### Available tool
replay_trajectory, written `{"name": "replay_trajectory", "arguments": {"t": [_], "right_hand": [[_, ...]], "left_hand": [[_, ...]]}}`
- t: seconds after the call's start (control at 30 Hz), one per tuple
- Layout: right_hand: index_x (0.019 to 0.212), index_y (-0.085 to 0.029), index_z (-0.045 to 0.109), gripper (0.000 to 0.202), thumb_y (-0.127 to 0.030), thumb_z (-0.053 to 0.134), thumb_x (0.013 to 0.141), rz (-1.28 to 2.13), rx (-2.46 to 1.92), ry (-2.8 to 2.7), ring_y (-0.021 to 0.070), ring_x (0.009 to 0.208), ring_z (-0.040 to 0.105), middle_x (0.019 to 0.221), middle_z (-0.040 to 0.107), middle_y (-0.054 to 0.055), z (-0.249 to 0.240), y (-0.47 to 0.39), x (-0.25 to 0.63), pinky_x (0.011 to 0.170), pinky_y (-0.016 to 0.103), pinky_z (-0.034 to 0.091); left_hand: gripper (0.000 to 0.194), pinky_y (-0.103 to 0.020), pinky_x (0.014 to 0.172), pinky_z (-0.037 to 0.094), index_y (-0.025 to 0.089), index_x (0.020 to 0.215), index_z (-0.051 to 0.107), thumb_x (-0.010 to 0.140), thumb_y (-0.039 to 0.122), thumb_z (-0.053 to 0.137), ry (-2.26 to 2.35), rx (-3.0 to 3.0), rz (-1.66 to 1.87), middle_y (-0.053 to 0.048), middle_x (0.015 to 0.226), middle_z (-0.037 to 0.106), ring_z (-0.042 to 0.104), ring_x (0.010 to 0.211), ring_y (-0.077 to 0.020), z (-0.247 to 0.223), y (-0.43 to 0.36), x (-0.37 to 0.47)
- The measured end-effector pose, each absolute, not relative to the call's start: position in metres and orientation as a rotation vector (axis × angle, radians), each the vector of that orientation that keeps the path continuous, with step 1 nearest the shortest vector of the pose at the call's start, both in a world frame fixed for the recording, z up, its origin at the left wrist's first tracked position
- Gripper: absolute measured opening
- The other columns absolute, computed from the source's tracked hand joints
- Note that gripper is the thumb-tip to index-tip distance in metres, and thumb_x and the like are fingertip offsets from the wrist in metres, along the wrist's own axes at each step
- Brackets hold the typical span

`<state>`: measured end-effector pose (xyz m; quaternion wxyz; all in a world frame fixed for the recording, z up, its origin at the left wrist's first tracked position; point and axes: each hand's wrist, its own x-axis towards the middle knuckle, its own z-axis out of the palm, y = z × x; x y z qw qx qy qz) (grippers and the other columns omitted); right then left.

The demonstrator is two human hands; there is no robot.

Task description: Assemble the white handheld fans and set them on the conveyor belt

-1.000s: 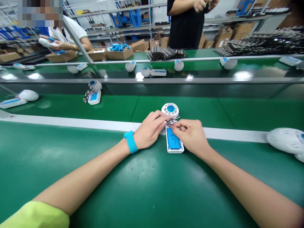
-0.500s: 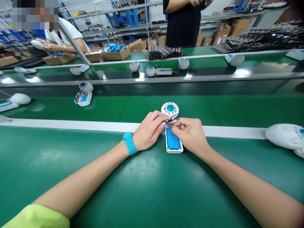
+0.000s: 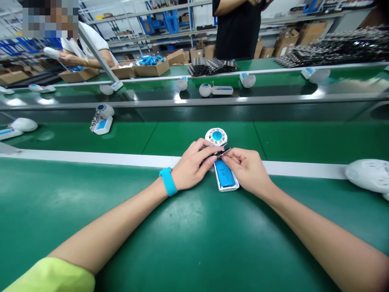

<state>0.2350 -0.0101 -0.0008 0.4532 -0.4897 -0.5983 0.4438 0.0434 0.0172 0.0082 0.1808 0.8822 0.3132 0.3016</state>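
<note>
A white device lies open in front of me, with a round vented head (image 3: pixel 216 136) at the top and a white handle shell holding a blue battery (image 3: pixel 225 174) below. Between these parts is a small dark circuit board (image 3: pixel 223 153). My left hand (image 3: pixel 196 164), a blue band at its wrist, pinches the board from the left. My right hand (image 3: pixel 247 168) has thumb and forefinger pressed together at the board's right end, over the battery's upper edge. What lies between those fingertips is too small to make out.
Beyond the white strip (image 3: pixel 130 159), an opened device (image 3: pixel 103 119) lies at left. Another white device (image 3: pixel 369 175) sits at far right. More ride on the far belt (image 3: pixel 270 89). Boxes, stacked dark boards (image 3: pixel 337 46) and two people are behind it.
The board is lifted and tilted more between my hands. The handle shell has turned slightly, its lower end shifting right. Devices on the far belt have moved right.
</note>
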Motion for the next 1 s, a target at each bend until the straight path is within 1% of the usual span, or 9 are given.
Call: {"name": "replay_trajectory", "arguments": {"t": [0.07, 0.23, 0.33, 0.5, 0.6, 0.7, 0.87, 1.0], "right_hand": [[0.071, -0.017, 0.061, 0.023, -0.037, 0.059, 0.081, 1.079, -1.235, -1.491, 0.0128, 0.056, 0.047, 0.062, 0.058, 0.001, -0.003, -0.01, 0.236, 0.052, 0.025, 0.037], [0.068, -0.018, 0.058, 0.023, -0.036, 0.058, 0.084, 0.958, -1.312, -1.576, 0.0119, 0.053, 0.042, 0.056, 0.051, -0.001, -0.008, -0.009, 0.238, 0.051, 0.025, 0.034], [0.069, -0.018, 0.057, 0.024, -0.036, 0.058, 0.085, 0.99, -1.26, -1.537, 0.0127, 0.055, 0.045, 0.06, 0.054, 0.0, -0.01, -0.008, 0.237, 0.052, 0.025, 0.035], [0.069, -0.019, 0.057, 0.027, -0.04, 0.06, 0.085, 0.994, -1.245, -1.496, 0.0137, 0.056, 0.047, 0.06, 0.054, 0.0, -0.015, -0.005, 0.237, 0.052, 0.025, 0.037], [0.073, -0.019, 0.061, 0.024, -0.039, 0.059, 0.086, 0.966, -1.26, -1.515, 0.0151, 0.057, 0.052, 0.064, 0.059, 0.001, -0.015, -0.005, 0.237, 0.054, 0.027, 0.041], [0.077, -0.019, 0.064, 0.022, -0.038, 0.057, 0.086, 0.925, -1.308, -1.537, 0.0167, 0.059, 0.056, 0.067, 0.064, 0.003, -0.014, -0.005, 0.237, 0.056, 0.028, 0.044], [0.077, -0.018, 0.064, 0.023, -0.037, 0.056, 0.087, 0.934, -1.281, -1.542, 0.0167, 0.06, 0.057, 0.068, 0.065, 0.004, -0.012, -0.007, 0.236, 0.056, 0.029, 0.044], [0.074, -0.018, 0.062, 0.023, -0.037, 0.057, 0.086, 0.939, -1.264, -1.526, 0.0159, 0.06, 0.056, 0.068, 0.064, 0.003, -0.014, -0.005, 0.236, 0.057, 0.028, 0.043]], "left_hand": [[0.035, -0.04, 0.097, 0.05, 0.021, 0.132, 0.06, 0.103, 0.029, 0.042, 0.897, 2.52, 0.874, -0.011, 0.118, 0.057, 0.055, 0.108, -0.0216, 0.007, 0.017, 0.043], [0.037, -0.043, 0.09, 0.05, 0.023, 0.134, 0.062, 0.102, 0.027, 0.044, 0.906, 2.728, 0.837, -0.011, 0.116, 0.056, 0.051, 0.102, -0.0228, 0.005, 0.018, 0.044], [0.038, -0.043, 0.092, 0.05, 0.025, 0.136, 0.061, 0.102, 0.026, 0.043, 0.894, 2.638, 0.842, -0.01, 0.115, 0.056, 0.053, 0.103, -0.0218, 0.003, 0.019, 0.044], [0.036, -0.041, 0.095, 0.051, 0.023, 0.131, 0.065, 0.1, 0.037, 0.053, 0.86, 2.431, 0.942, -0.01, 0.117, 0.058, 0.058, 0.105, -0.0214, -0.001, 0.023, 0.045], [0.034, -0.039, 0.096, 0.051, 0.025, 0.13, 0.066, 0.102, 0.035, 0.048, 0.833, 2.376, 0.955, -0.009, 0.116, 0.061, 0.06, 0.107, -0.0204, -0.001, 0.025, 0.044], [0.035, -0.035, 0.095, 0.052, 0.026, 0.13, 0.066, 0.104, 0.033, 0.044, 0.812, 2.329, 0.965, -0.008, 0.112, 0.064, 0.062, 0.105, -0.0184, 0.001, 0.026, 0.044], [0.034, -0.034, 0.094, 0.052, 0.026, 0.131, 0.065, 0.104, 0.033, 0.045, 0.82, 2.327, 0.971, -0.008, 0.112, 0.063, 0.062, 0.105, -0.0182, 0.001, 0.026, 0.045], [0.035, -0.034, 0.093, 0.052, 0.026, 0.133, 0.064, 0.103, 0.03, 0.046, 0.807, 2.353, 0.972, -0.008, 0.113, 0.061, 0.061, 0.104, -0.0176, 0.0, 0.024, 0.047]]}}
